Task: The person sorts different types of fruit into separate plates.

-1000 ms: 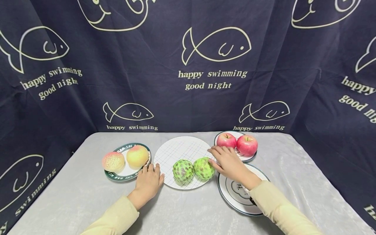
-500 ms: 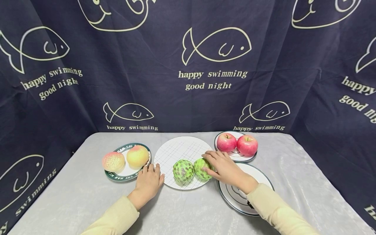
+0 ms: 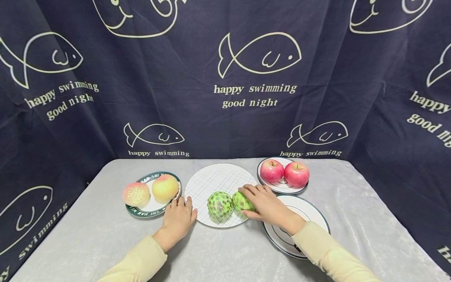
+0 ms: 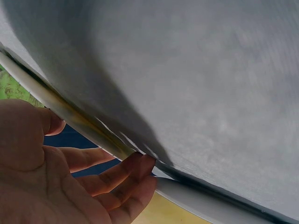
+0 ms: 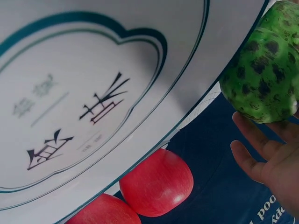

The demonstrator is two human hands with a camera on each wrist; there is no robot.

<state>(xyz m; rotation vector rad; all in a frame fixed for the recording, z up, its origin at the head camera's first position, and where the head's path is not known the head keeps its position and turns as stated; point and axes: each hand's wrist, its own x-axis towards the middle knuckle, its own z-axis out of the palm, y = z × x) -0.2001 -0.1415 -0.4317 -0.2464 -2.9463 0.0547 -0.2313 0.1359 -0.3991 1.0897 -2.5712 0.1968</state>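
Two green, dark-spotted custard apples sit side by side on the white round plate (image 3: 211, 176) with a grid pattern. My right hand (image 3: 269, 205) reaches over the right custard apple (image 3: 242, 201), fingers across its far side and thumb at its near side, covering part of it. In the right wrist view, fingertips (image 5: 247, 123) touch that fruit. The left custard apple (image 3: 220, 205) stands free of either hand. My left hand (image 3: 177, 219) rests palm down between the grid plate and the green-rimmed oval plate (image 3: 141, 213), holding nothing; its fingers (image 4: 135, 193) lie loosely bent by the plate edges.
Two peaches (image 3: 165, 188) lie on the oval plate at the left. At the back right, two red apples (image 3: 296, 174) share a small plate (image 3: 292, 190). A larger white plate (image 3: 315, 215) with a dark rim lies under my right forearm. A dark fish-print cloth (image 3: 258, 129) encloses the table.
My right hand has come down and left from beside the apples onto the right custard apple, its fingers now around it. The left hand has stayed still.
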